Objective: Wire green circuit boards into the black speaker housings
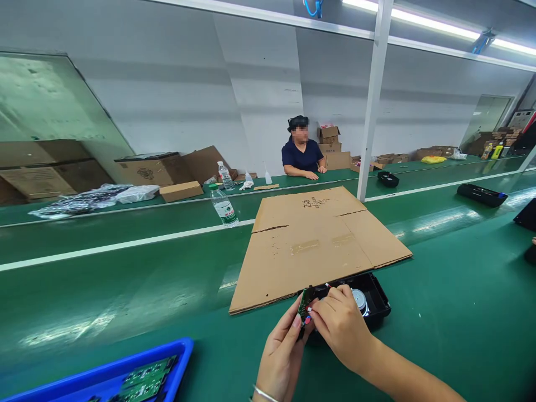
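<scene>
A worker at a green conveyor bench holds a small green circuit board upright between both hands, directly in front of an open black plastic housing that lies on the belt just beyond the fingertips. The left hand comes up from below, its fingers curled round the board's lower edge in a closed pinch; the right hand reaches across from the right side, thumb and forefinger closed on the red and white leads at the board's base — though whether they grip a wire or a connector is hard to tell at this size. A round silver speaker sits inside the housing, just past the right knuckles. By the look of it, the step in hand is wiring or seating the board before it goes into the housing; the next move would call for a steady left-hand hold while the right guides the leads home — without tugging them from the speaker. A flattened cardboard sheet lies beyond the housing, a blue tray of further boards sits to the left of the left wrist, a water bottle stands farther off, and another person sits across the line.
</scene>
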`<state>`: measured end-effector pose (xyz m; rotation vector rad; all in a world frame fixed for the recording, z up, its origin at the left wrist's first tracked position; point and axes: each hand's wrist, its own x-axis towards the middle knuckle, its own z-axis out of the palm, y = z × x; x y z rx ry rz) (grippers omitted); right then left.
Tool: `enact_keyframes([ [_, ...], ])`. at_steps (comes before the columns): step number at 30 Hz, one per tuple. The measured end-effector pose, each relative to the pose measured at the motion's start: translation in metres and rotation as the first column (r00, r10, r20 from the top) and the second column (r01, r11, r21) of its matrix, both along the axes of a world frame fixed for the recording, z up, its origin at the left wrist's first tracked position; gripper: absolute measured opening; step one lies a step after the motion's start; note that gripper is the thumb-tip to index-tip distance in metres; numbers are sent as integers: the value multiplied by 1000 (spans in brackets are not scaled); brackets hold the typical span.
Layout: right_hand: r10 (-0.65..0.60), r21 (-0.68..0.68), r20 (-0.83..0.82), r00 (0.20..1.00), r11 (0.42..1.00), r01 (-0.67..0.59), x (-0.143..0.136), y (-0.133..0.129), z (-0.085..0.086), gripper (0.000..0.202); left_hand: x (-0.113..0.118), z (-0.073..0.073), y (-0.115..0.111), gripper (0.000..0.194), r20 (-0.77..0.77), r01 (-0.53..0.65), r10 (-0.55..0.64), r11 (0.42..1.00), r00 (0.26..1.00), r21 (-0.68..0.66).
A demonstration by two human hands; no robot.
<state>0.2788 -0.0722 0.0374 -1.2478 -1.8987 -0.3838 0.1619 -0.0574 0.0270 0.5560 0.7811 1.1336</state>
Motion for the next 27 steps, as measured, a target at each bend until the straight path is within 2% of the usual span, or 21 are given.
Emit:
enact_keyframes([
  [9,14,-113,-22,1000,993,-17,3,-1,-1,27,-2,-13,-1,39,-69,71,-57,973,996,219],
  [14,89,-140,-62,994,985,-97,6,-4,6,21,-12,-12,6,42,-222,210,-141,921,965,327],
  [17,118,-187,-118,986,973,-139,8,-4,6,17,-16,-11,7,43,-343,283,-149,880,927,382],
  [19,122,-213,-134,983,966,-149,8,-3,3,16,-16,-9,6,44,-385,292,-134,874,913,389],
  [23,75,-302,-84,994,948,-97,9,2,3,14,-13,-4,7,46,-395,253,-111,909,912,330],
  [27,47,-511,-30,998,858,-56,29,8,14,12,-16,5,15,52,-376,329,-234,921,896,210],
])
